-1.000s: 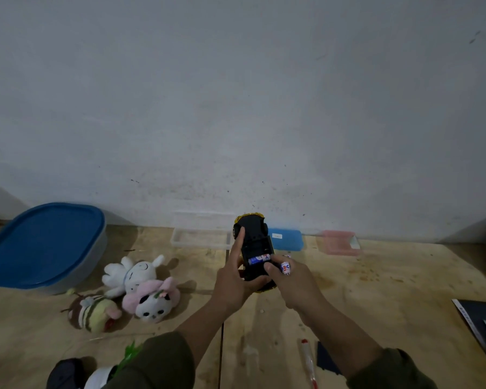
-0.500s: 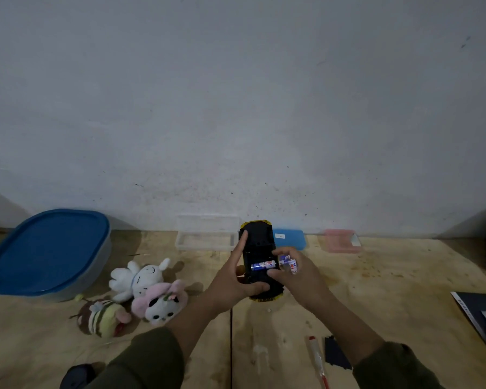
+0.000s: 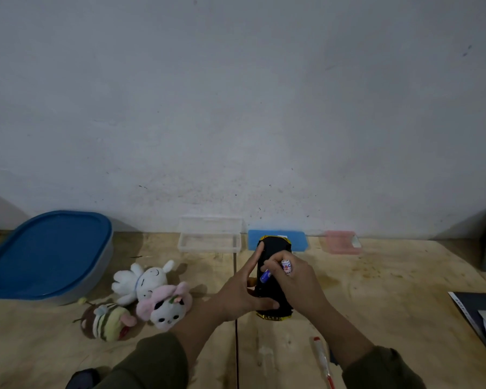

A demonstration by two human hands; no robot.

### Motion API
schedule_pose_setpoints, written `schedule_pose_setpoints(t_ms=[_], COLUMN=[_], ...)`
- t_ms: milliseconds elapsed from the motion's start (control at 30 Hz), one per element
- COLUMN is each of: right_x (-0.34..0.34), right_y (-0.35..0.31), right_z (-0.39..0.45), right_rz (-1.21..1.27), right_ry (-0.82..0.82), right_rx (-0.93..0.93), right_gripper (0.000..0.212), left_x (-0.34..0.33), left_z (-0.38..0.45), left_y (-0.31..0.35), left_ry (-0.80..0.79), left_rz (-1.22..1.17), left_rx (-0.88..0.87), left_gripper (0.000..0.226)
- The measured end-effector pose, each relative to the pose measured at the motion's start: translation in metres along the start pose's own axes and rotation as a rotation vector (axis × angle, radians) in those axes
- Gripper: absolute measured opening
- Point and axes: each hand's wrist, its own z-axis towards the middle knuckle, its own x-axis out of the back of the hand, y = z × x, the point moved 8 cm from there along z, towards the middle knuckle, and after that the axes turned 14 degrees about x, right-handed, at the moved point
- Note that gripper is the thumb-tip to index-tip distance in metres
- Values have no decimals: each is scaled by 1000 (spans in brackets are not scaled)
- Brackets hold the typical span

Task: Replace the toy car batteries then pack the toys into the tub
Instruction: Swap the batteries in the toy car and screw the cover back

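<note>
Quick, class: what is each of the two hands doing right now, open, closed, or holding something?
Left hand: grips the upturned toy car.
Right hand: holds one battery and touches another battery at the car's underside.

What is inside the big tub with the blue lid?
I can't tell. The tub on the left has its blue lid shut on top, covering whatever is inside. The three plush toys lie outside it, on the wooden table.
</note>
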Motion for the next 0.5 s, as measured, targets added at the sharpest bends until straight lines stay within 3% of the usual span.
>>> schedule_pose_setpoints(t_ms=[100,200,267,400,500], right_x=[2,1,-3,-14,-17], right_y=[1,4,5,13,16], right_z=[-1,0,-4,-9,-9], right_rz=[110,79,37,19,38], right_ry=[85,64,18,-38,-56], right_rx=[-33,-27,-31,-85,-60], right_gripper=[20,9,25,78,85], left_x=[1,3,2,-5,-9], left_z=[-2,-5,-9,-15,-16], left_y=[-5,-12,-16,-21,-22], left_ry=[2,34,38,58,133], left_rz=[26,81,92,173,163], left_rx=[18,42,46,40,61], left_gripper=[117,123,124,125,127])
